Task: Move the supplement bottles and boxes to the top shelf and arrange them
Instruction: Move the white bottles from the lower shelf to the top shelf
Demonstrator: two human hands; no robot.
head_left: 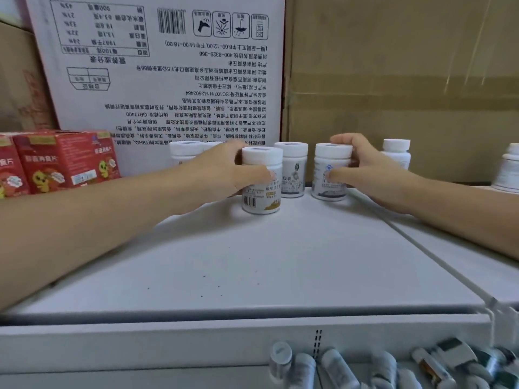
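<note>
Several white supplement bottles stand at the back of the white top shelf (252, 262). My left hand (224, 169) grips a white bottle with a gold label (261, 197), the one nearest me. My right hand (365, 172) grips a white bottle with a blue-grey label (328, 164). Between the two stands a third bottle (292, 169), held by neither hand. Behind my left hand another bottle (184, 153) is partly hidden. Red supplement boxes (61, 161) stand upright at the far left of the shelf.
A white printed carton (168, 66) and brown cardboard boxes (393, 80) form a wall behind the bottles. More white bottles (397, 153) stand at the right, one (508, 172) at the frame edge. Several bottles (337, 369) lie on the shelf below.
</note>
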